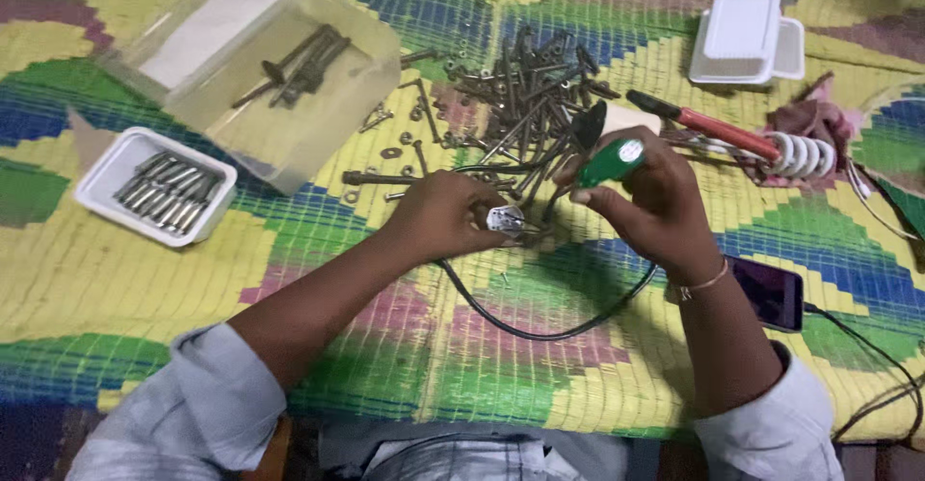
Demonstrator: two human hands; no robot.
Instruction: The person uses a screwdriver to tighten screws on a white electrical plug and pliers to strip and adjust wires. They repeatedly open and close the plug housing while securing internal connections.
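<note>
1. The left hand [445, 219] sits near the centre of the view, fingers closed around a small silvery metal fitting [505, 218] that peeks out at its 3 o'clock side.
2. The right hand [647, 201] lies just at 3 o'clock of the left hand, clamped on a green-handled screwdriver [611, 162]; the handle sticks out of the fist toward 11 o'clock, and its tip is hidden, so I cannot tell whether it touches the fitting.
3. The two hands are close together, nearly touching around the fitting.
4. A black cable [540, 327] loops from the fitting toward 6 o'clock and curves back up under the right wrist.
5. At 12 o'clock of the hands lies a heap of rusty bolts and nuts [525, 86], spread over the yellow, green and blue patterned cloth [116, 279] that covers the surface.
6. At 2 o'clock of the right hand rests a red-handled tool [718, 126], its far end beside a white coil [802, 154].
7. At 1 o'clock, farther off, stands a white lidded box [747, 38].
8. At 4 o'clock of the right hand, touching the wrist, lies a dark phone [771, 293] with a cord running off.
9. At 10 o'clock of the left hand lies a clear plastic container [260, 66] holding a few dark bolts.
10. At 9 o'clock, well apart, sits a small white tray [154, 184] filled with grey metal pieces.
</note>
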